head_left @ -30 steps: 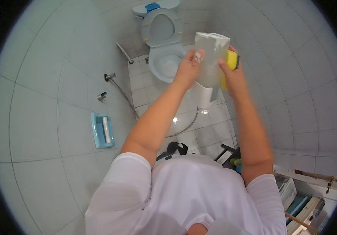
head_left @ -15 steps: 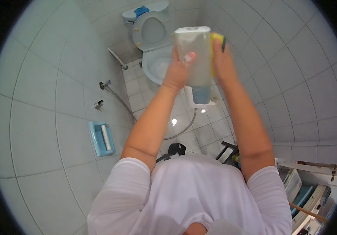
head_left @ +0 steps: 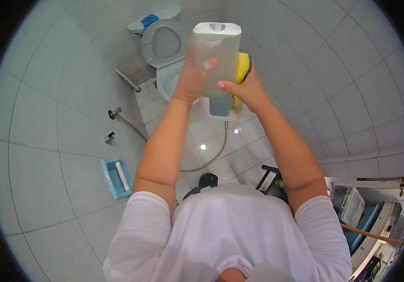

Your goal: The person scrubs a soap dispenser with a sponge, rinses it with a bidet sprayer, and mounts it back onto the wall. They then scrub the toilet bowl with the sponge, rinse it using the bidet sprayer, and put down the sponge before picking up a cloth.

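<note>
A tall, translucent plastic container (head_left: pixel 223 51) with a white end is held up before me. Its lower part has a bluish section inside a white frame. My left hand (head_left: pixel 191 81), somewhat blurred, grips the container along its left side, with the thumb across the front. On the other side, my right hand (head_left: pixel 250 90) is closed on a yellow sponge (head_left: pixel 243 66) with a dark scouring face. The sponge lies against the container's right wall, and the right thumb reaches over the container's front. Most of the right fingers are hidden behind the sponge.
Beyond the container stands a toilet (head_left: pixel 169 77) with its lid up and a blue cloth (head_left: pixel 150 20) on the tank. A shower hose (head_left: pixel 221 152) curves over the tiled floor. On the left wall are a tap (head_left: pixel 110 137) and a blue soap dish (head_left: pixel 112 180). Stacked bins (head_left: pixel 352 207) stand lower right.
The container has shifted left and slightly up in view, tilting a little. My right hand has turned, its thumb now over the container's front, and the sponge sits lower along the side.
</note>
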The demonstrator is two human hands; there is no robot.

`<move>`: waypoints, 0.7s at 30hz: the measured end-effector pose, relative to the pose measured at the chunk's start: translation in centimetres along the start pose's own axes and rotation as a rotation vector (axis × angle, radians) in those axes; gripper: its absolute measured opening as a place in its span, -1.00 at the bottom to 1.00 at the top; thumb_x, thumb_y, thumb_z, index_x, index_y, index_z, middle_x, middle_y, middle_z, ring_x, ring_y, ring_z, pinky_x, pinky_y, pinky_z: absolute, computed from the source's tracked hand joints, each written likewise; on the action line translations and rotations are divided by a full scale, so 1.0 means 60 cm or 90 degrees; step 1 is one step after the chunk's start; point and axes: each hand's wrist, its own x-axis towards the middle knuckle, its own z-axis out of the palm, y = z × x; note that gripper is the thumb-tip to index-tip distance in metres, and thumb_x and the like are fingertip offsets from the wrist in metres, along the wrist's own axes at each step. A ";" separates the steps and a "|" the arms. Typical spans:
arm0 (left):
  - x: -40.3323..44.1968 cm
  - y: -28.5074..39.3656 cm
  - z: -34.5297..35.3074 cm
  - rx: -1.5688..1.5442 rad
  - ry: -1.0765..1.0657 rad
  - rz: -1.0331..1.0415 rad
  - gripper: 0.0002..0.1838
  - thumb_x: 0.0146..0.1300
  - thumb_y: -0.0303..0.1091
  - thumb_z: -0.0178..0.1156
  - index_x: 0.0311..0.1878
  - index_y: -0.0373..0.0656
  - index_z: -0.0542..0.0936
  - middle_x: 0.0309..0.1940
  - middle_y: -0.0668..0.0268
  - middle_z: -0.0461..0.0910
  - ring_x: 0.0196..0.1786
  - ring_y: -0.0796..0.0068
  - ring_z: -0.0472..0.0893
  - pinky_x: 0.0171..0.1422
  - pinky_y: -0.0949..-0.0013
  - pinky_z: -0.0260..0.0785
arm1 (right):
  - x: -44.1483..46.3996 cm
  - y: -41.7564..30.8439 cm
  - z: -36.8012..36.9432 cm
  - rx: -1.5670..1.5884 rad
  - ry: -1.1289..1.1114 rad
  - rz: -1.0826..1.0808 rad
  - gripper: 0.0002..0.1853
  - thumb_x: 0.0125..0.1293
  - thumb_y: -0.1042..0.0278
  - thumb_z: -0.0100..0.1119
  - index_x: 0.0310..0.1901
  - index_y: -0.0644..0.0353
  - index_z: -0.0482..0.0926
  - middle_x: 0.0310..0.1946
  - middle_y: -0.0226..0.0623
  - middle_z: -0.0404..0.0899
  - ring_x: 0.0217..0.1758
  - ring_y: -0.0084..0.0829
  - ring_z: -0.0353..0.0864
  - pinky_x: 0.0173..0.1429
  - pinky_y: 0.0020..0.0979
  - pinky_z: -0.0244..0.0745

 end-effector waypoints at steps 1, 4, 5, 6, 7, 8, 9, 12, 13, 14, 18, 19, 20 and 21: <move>0.004 0.007 0.004 -0.033 -0.019 -0.030 -0.16 0.01 -0.21 0.18 0.26 -0.14 -0.12 0.13 0.13 0.15 0.14 0.28 0.23 0.17 0.32 0.11 | -0.001 -0.001 -0.002 0.085 -0.019 -0.027 0.01 -0.33 0.16 0.44 0.12 0.30 -0.03 -0.08 -0.05 0.31 0.00 -0.30 0.35 0.01 -0.35 0.32; 0.003 0.016 0.023 0.006 -0.035 0.015 -0.08 -0.06 -0.29 0.23 0.26 -0.15 -0.16 0.14 0.10 0.14 0.15 0.26 0.22 0.18 0.31 0.11 | 0.007 -0.011 -0.006 0.131 0.070 -0.018 -0.04 -0.32 0.25 0.43 0.09 0.29 -0.02 -0.10 -0.10 0.31 -0.02 -0.35 0.35 0.00 -0.37 0.34; -0.001 0.019 0.030 0.075 -0.023 0.090 -0.03 -0.12 -0.34 0.27 0.26 -0.16 -0.19 0.14 0.10 0.13 0.16 0.25 0.21 0.18 0.31 0.11 | 0.008 -0.018 -0.007 0.132 0.073 -0.021 -0.04 -0.32 0.25 0.43 0.09 0.29 -0.02 -0.10 -0.10 0.31 -0.02 -0.35 0.35 0.00 -0.37 0.34; -0.013 0.021 0.034 0.076 -0.023 0.092 -0.03 -0.12 -0.34 0.27 0.26 -0.16 -0.19 0.14 0.10 0.13 0.16 0.25 0.21 0.18 0.31 0.11 | 0.008 -0.025 -0.007 0.176 0.118 -0.016 -0.04 -0.32 0.26 0.43 0.10 0.26 -0.02 -0.10 -0.11 0.30 -0.03 -0.35 0.35 -0.01 -0.37 0.35; -0.030 0.020 0.036 0.069 -0.034 -0.012 0.04 -0.19 -0.37 0.30 0.26 -0.16 -0.22 0.16 0.10 0.10 0.16 0.24 0.20 0.18 0.33 0.12 | 0.008 -0.030 -0.007 0.221 0.163 -0.012 -0.04 -0.31 0.26 0.43 0.10 0.23 -0.03 -0.09 -0.12 0.30 -0.03 -0.36 0.34 -0.02 -0.38 0.35; -0.044 0.017 0.039 0.062 -0.044 -0.116 0.11 -0.27 -0.40 0.34 0.26 -0.17 -0.26 0.17 0.09 0.08 0.17 0.23 0.19 0.18 0.34 0.12 | 0.009 -0.033 -0.007 0.222 0.164 -0.014 -0.04 -0.31 0.26 0.43 0.10 0.23 -0.03 -0.09 -0.12 0.30 -0.03 -0.36 0.34 -0.02 -0.38 0.35; -0.056 0.008 0.044 0.063 -0.045 -0.116 0.11 -0.27 -0.40 0.34 0.26 -0.17 -0.26 0.17 0.09 0.08 0.17 0.23 0.19 0.18 0.34 0.12 | 0.008 -0.034 -0.006 0.153 0.185 -0.065 -0.04 -0.30 0.23 0.42 0.11 0.20 -0.02 -0.09 -0.12 0.29 -0.02 -0.35 0.33 -0.01 -0.37 0.34; -0.080 -0.009 0.063 0.260 0.048 -0.163 0.10 -0.35 -0.38 0.36 0.23 -0.23 -0.17 0.10 0.07 0.16 0.12 0.23 0.26 0.14 0.35 0.17 | -0.008 -0.032 0.005 -0.002 0.189 -0.153 -0.10 -0.23 0.18 0.38 0.12 0.16 0.01 -0.09 -0.14 0.30 -0.01 -0.33 0.32 0.00 -0.36 0.31; -0.079 -0.009 0.068 0.199 0.084 -0.162 0.04 -0.36 -0.38 0.36 0.19 -0.25 -0.09 0.04 0.08 0.21 0.08 0.23 0.29 0.11 0.35 0.19 | -0.011 -0.031 0.008 -0.090 0.171 -0.193 -0.15 -0.18 0.15 0.35 0.12 0.14 0.04 -0.09 -0.15 0.30 -0.01 -0.31 0.32 0.02 -0.35 0.29; -0.079 -0.009 0.070 0.138 0.121 -0.160 -0.02 -0.37 -0.37 0.36 0.16 -0.27 -0.02 -0.01 0.10 0.26 0.04 0.24 0.33 0.08 0.36 0.22 | -0.010 -0.030 0.007 -0.090 0.171 -0.194 -0.15 -0.18 0.15 0.35 0.12 0.14 0.04 -0.09 -0.15 0.30 -0.01 -0.31 0.32 0.02 -0.35 0.29; -0.083 -0.028 0.062 0.169 0.161 -0.073 -0.13 -0.34 -0.34 0.35 0.06 -0.30 0.07 -0.09 0.12 0.31 -0.02 0.28 0.36 0.03 0.35 0.24 | 0.014 -0.011 -0.023 0.074 0.121 -0.142 -0.46 0.03 0.09 0.13 0.01 0.17 0.27 -0.13 -0.12 0.31 -0.05 -0.24 0.34 0.03 -0.34 0.25; -0.081 -0.029 0.060 0.139 0.159 -0.090 -0.14 -0.33 -0.33 0.35 0.05 -0.32 0.07 -0.10 0.11 0.31 -0.02 0.28 0.36 0.02 0.35 0.24 | 0.017 -0.006 -0.038 0.100 0.131 -0.073 -0.55 0.09 0.09 0.07 -0.04 0.19 0.33 -0.14 -0.11 0.31 -0.07 -0.22 0.35 0.02 -0.34 0.25; -0.078 -0.029 0.058 0.107 0.159 -0.106 -0.15 -0.32 -0.32 0.34 0.05 -0.33 0.07 -0.10 0.10 0.31 -0.03 0.29 0.36 0.01 0.36 0.24 | 0.014 -0.001 -0.052 0.100 0.131 -0.073 -0.55 0.09 0.09 0.07 -0.04 0.19 0.33 -0.14 -0.11 0.31 -0.07 -0.22 0.35 0.02 -0.34 0.25; -0.075 -0.031 0.057 0.106 0.160 -0.105 -0.15 -0.32 -0.32 0.34 0.05 -0.33 0.07 -0.10 0.10 0.31 -0.03 0.29 0.36 0.01 0.36 0.24 | 0.009 -0.003 -0.064 -0.085 0.147 -0.092 -0.60 0.11 0.11 0.03 -0.08 0.19 0.37 -0.14 -0.12 0.32 -0.09 -0.19 0.36 0.00 -0.32 0.27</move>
